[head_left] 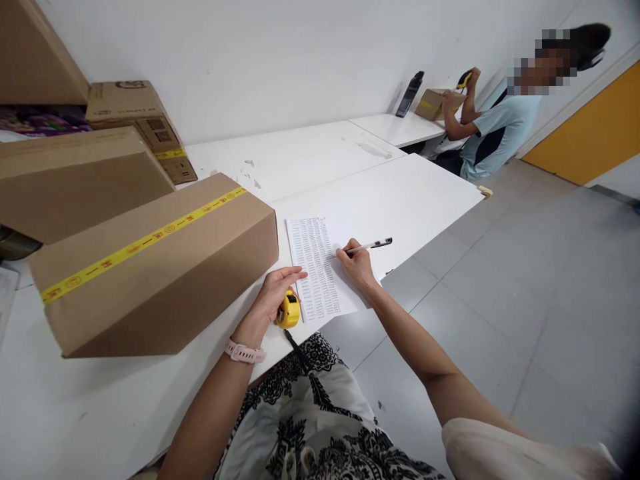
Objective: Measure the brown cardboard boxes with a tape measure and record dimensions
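Observation:
My right hand (357,265) grips a pen (376,245) with a clear barrel and black end, its writing end down at a sheet of paper (313,250). Columns of handwritten entries fill much of that sheet, which lies on top of other white paper at the table's edge. My left hand (274,291) rests at the paper's left edge, with fingers reaching onto it. A yellow tape measure (289,311) sits in this hand, against the palm, its black strap hanging toward my lap. Left of the hand stands a long cardboard box (200,273) sealed with yellow printed tape.
More cardboard boxes (75,163) are stacked at the left, against the wall. The white table (400,183) ends at my lap and on the right. Farther off, a seated person (505,130) holds a yellow tape measure (464,80) over a small box (434,105), near a dark bottle (410,95).

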Available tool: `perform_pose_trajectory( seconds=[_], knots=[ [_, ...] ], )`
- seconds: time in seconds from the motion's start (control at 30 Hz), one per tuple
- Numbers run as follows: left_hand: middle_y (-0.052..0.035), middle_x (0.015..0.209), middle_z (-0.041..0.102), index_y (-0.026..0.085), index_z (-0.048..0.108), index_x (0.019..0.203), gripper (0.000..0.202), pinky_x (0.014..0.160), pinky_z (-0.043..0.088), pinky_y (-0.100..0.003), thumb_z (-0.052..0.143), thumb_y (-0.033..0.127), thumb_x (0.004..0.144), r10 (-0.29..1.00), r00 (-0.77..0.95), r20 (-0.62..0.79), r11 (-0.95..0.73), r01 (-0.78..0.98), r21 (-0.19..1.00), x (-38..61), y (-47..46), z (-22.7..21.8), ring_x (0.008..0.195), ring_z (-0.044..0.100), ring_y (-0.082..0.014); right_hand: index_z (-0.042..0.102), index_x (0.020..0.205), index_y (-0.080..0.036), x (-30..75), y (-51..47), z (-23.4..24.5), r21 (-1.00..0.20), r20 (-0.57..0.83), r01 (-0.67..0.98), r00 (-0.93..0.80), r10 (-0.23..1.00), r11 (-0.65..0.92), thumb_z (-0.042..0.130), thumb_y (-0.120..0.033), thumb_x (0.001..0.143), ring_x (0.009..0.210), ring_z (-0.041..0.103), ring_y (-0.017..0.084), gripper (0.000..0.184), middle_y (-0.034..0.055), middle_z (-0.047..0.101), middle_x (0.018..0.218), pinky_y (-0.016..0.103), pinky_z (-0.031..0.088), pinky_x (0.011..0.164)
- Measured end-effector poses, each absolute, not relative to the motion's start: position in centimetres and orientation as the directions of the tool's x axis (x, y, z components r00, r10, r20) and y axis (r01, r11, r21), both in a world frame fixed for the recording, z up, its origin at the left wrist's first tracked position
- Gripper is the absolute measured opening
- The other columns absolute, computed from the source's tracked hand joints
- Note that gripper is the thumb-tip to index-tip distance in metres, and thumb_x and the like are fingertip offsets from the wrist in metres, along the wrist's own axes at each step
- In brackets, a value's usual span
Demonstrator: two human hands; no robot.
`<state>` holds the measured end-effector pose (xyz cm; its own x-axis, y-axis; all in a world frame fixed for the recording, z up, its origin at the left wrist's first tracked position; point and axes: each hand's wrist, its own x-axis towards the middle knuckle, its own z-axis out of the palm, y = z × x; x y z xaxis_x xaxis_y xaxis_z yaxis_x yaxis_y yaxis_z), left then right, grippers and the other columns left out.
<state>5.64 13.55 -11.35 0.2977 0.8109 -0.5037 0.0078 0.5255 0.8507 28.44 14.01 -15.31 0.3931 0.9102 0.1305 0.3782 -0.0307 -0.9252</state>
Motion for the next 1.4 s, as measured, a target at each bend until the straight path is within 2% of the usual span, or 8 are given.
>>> perform_pose_trajectory(
  seconds=[0.67,0.8,0.93,1.07,1.17,1.27,1.33,1.4],
  knots=[
    [-0.0004,0.053,0.061,0.012,0.072,0.114,0.040,0.044,0.031,-0.024,0.077,0.027,0.078,0.810,0.297,-0.506,0.533,-0.010,0.846,5.7,13.5,-11.4,0.043,0.047,-0.0104,0.037,0.064,-0.024,28.6,14.1,-15.5,-0.924,0.121,0.380,0.398,0.909,-0.043,0.058,-0.024,0.075,0.055,0.028,0.012,0.024,-0.0078,0.031,0.055,0.028,0.023,0.055],
    [-0.0044,0.066,0.069,0.012,0.072,0.114,0.038,0.044,0.033,-0.024,0.076,0.026,0.079,0.808,0.310,-0.502,0.532,-0.016,0.846,5.6,13.6,-11.4,0.044,0.049,-0.0090,0.037,0.066,-0.024,28.6,14.0,-15.4,-0.931,0.149,0.364,0.421,0.895,-0.016,0.059,-0.028,0.079,0.056,0.032,0.012,0.025,-0.0072,0.035,0.057,0.027,0.026,0.056],
    [-0.0093,0.094,0.074,0.013,0.070,0.113,0.031,0.044,0.037,-0.023,0.070,0.021,0.083,0.814,0.316,-0.487,0.521,-0.031,0.853,5.5,13.6,-11.3,0.047,0.051,-0.0068,0.053,0.087,-0.023,28.4,13.9,-15.4,-0.896,0.254,0.439,0.381,0.889,0.068,0.053,-0.036,0.090,0.066,0.045,0.015,0.014,-0.0019,0.053,0.075,0.028,0.037,0.064],
    [-0.0064,0.088,0.069,0.014,0.069,0.108,0.022,0.044,0.039,-0.023,0.066,0.018,0.086,0.823,0.341,-0.454,0.510,-0.092,0.855,5.1,12.5,-10.5,0.046,0.051,-0.0059,0.064,0.111,-0.022,28.3,14.0,-16.3,-0.694,0.362,0.714,0.236,0.902,0.092,0.040,-0.020,0.092,0.090,0.055,0.023,0.031,0.0084,0.059,0.098,0.035,0.043,0.081],
    [-0.0046,0.088,0.067,0.017,0.066,0.116,0.028,0.041,0.038,-0.022,0.066,0.024,0.088,0.836,0.387,-0.388,0.477,-0.162,0.864,4.4,10.1,-9.3,0.044,0.050,-0.0057,0.063,0.126,-0.021,28.1,14.4,-16.7,-0.568,0.369,0.819,0.167,0.914,0.079,0.037,-0.012,0.089,0.101,0.053,0.029,0.047,0.0137,0.060,0.103,0.042,0.044,0.087],
    [-0.0051,0.093,0.067,0.019,0.056,0.131,0.044,0.038,0.039,-0.022,0.064,0.037,0.091,0.866,0.376,-0.330,0.430,-0.223,0.875,3.5,6.5,-8.2,0.044,0.051,-0.0063,0.058,0.135,-0.021,27.0,13.7,-15.0,-0.583,0.422,0.805,0.182,0.888,0.112,0.038,-0.015,0.090,0.104,0.054,0.032,0.050,0.0169,0.061,0.113,0.047,0.045,0.087],
    [-0.0050,0.094,0.067,0.022,0.047,0.141,0.056,0.036,0.040,-0.022,0.060,0.048,0.093,0.880,0.330,-0.342,0.435,-0.268,0.860,2.9,3.7,-7.9,0.041,0.050,-0.0068,0.065,0.124,-0.021,25.4,11.6,-12.7,-0.667,0.418,0.719,0.146,0.897,0.194,0.042,-0.023,0.093,0.097,0.057,0.030,0.038,0.0157,0.064,0.109,0.045,0.047,0.083],
    [-0.0034,0.089,0.067,0.025,0.040,0.146,0.067,0.034,0.039,-0.022,0.055,0.061,0.092,0.866,0.295,-0.404,0.488,-0.320,0.812,2.5,0.6,-8.5,0.037,0.048,-0.0073,0.071,0.104,-0.023,23.1,8.2,-10.2,-0.785,0.324,0.527,-0.101,0.941,0.327,0.048,-0.031,0.096,0.084,0.060,0.024,0.026,0.0105,0.068,0.095,0.040,0.048,0.077]
  ],
)
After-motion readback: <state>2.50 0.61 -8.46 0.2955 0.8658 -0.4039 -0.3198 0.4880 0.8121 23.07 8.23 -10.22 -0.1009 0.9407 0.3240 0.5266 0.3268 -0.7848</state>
